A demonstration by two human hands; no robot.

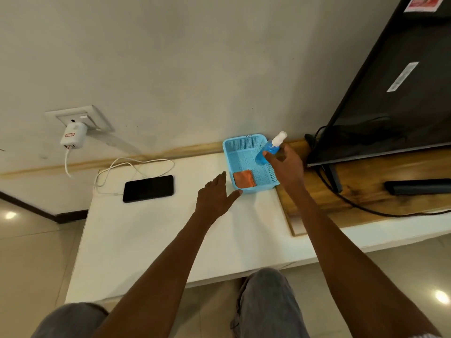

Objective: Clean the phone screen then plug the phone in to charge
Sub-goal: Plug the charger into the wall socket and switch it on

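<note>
**Spray bottle in hand, phone lying on the table**

Biggest thing first: the large black flat-screen TV [390, 93] fills the right side, standing on a brown wooden board [366, 191] with a black cable trailing across it. Just left of the board is the white rectangular table [158, 240], pushed against the off-white wall [170, 57].

The light blue perforated plastic basket [246, 147] sits at the table's far right corner, right by the board. There's a folded orange cloth [244, 179] lying in its near end.

The right hand [285, 164] is over the far right side of the basket, fingers and thumb wrapped around a small clear spray bottle of blue liquid with a white cap [269, 150], tilted with the cap pointing up and away. The left hand [216, 196] is above the table just beside the basket's near left corner, fingers straight and spread, holding nothing; can't tell if it touches the tabletop.

The black smartphone [148, 188] lies flat, screen up, at the table's far left, well apart from both hands. A white charging cable [136, 164] loops behind it and runs up to a white charger brick [73, 137] plugged into a white wall socket [80, 118]. The cable's end lies at the phone's left edge, but whether it's plugged in is hard to tell.
</note>
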